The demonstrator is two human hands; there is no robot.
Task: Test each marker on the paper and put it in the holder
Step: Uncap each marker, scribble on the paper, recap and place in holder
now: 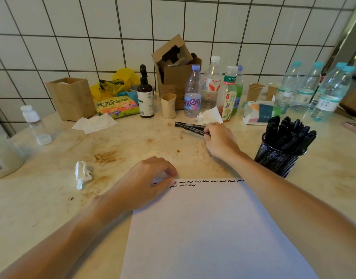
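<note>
A white sheet of paper [209, 228] lies on the counter in front of me, with several short black squiggles along its top edge. My left hand [147, 182] rests on the paper's top left corner, fingers curled loosely, holding nothing. Farther back, my right hand [219, 138] grips black markers [190, 127] lying on the counter; at least two lie side by side there. A black mesh holder [278, 158] stands at the right, filled with several black markers [290, 131].
Along the tiled wall stand several water bottles [192, 93], a dark pump bottle [145, 93], paper cups [168, 105], a cardboard box [177, 71], a wooden box [72, 97] and a tissue pack [259, 112]. Crumpled tissues [82, 173] lie on the stained counter at left.
</note>
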